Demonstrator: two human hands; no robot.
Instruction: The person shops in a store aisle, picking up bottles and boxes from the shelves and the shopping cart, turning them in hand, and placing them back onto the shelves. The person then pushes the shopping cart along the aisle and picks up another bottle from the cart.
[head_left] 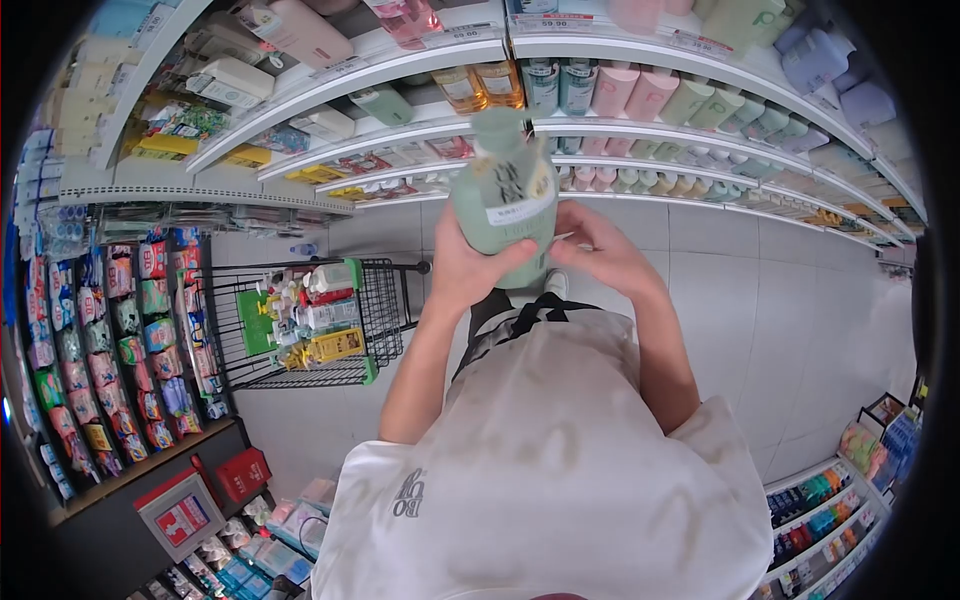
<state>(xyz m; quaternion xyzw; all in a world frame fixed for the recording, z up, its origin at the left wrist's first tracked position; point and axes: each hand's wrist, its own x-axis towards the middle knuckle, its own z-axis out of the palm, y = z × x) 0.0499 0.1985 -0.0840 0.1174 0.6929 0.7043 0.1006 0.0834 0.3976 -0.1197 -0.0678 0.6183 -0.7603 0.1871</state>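
Observation:
A large pale green pump-style bottle (508, 185) with a printed label is upright in front of me, close to the camera. My left hand (462, 262) is wrapped around its lower left side, the thumb lying across the front. At the bottle's right edge is my right hand (598, 250), its thumb and forefinger pressed together. A small pale sliver shows at those fingertips, too small to name. Whether the right fingers also touch the bottle I cannot tell.
Shelves (640, 128) of bottles curve across the front. To my left stands a wire shopping cart (388, 330) with several bottles inside. Farther left is a rack of hanging packets (120, 340); a low shelf (825, 520) stands behind right. Grey tiled floor (740, 300) lies to my right.

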